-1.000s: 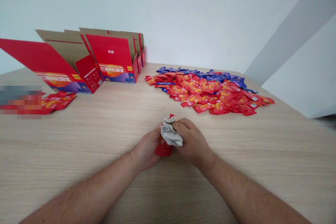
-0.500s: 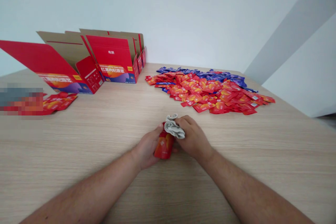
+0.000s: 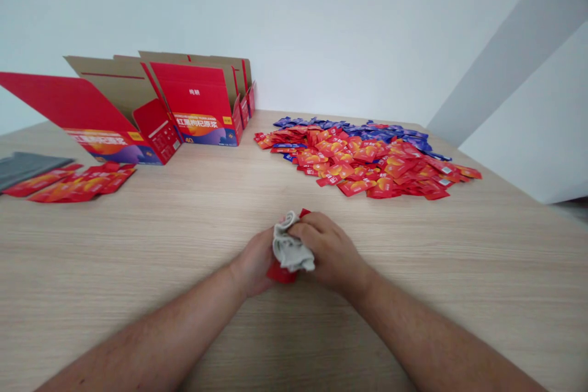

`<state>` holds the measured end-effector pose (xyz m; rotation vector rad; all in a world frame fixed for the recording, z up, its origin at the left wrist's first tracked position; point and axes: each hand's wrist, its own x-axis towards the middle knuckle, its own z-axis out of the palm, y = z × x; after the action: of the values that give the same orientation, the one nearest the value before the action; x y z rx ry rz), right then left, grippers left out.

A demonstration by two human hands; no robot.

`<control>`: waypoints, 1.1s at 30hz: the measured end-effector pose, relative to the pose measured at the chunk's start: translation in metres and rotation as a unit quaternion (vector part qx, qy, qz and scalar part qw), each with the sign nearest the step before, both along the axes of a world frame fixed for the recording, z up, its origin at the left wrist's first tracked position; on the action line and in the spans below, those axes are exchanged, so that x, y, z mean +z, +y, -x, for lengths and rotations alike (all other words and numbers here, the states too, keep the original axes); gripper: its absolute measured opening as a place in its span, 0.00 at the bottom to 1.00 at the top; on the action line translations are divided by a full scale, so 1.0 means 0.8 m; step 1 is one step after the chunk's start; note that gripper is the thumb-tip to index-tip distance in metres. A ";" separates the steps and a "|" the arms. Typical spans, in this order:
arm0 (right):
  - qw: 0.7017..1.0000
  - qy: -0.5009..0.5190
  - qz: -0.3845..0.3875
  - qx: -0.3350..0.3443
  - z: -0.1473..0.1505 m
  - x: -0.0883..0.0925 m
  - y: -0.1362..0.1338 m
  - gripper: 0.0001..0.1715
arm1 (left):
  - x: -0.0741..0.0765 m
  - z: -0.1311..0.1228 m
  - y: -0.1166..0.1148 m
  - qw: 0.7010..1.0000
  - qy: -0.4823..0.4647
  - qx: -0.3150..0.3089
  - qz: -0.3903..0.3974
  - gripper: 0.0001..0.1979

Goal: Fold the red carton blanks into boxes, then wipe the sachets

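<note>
Low over the near part of the table, my left hand (image 3: 255, 263) is closed on a red sachet (image 3: 281, 273). Most of that sachet is covered; its lower end and a small red corner at the top show. Bunched in my right hand (image 3: 328, 251) is a grey-white cloth (image 3: 292, 250), pressed against the sachet's face. The two hands are close together, and the cloth hides most of the left fingers.
Open red cartons (image 3: 197, 95) stand at the back left. In front of them lie several red sachets (image 3: 87, 184) beside a folded grey cloth (image 3: 27, 165). A heap of red sachets (image 3: 362, 162) spreads at the right, with purple sachets (image 3: 390, 132) behind, on the wooden table (image 3: 184, 220).
My right hand has moved the cloth down and slightly left over the sachet, covering its printed face. My left hand stays in about the same place, still holding the sachet.
</note>
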<state>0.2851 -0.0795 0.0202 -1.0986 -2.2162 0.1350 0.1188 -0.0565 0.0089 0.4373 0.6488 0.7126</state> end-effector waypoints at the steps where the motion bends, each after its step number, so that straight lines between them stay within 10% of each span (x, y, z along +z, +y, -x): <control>1: 0.999 0.019 0.009 -0.037 -0.005 -0.003 0.006 0.12 | 0.000 0.001 0.001 1.000 0.012 -0.004 -0.006 0.14; 8: 0.972 0.126 0.015 -0.198 -0.041 -0.016 0.041 0.03 | 0.016 0.014 0.009 0.999 0.013 -0.011 0.043 0.20; 16: 0.970 0.144 0.004 -0.196 -0.042 0.004 0.030 0.04 | 0.013 0.015 0.019 0.997 0.049 0.058 0.001 0.09; 25: 0.998 0.043 -0.051 0.010 -0.004 0.015 -0.010 0.12 | 0.011 -0.006 0.005 0.999 0.022 0.041 -0.011 0.03; 30: 0.998 0.018 -0.019 -0.058 0.011 0.004 -0.009 0.11 | 0.015 -0.015 -0.010 0.997 0.020 0.059 0.034 0.11; 33: 1.000 -0.015 -0.016 0.014 0.012 0.004 -0.008 0.11 | 0.016 -0.014 -0.010 0.995 -0.005 0.092 0.032 0.13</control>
<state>0.2758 -0.0860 0.0232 -1.0578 -2.2539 0.0943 0.1301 -0.0646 0.0215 0.3167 0.7073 0.8649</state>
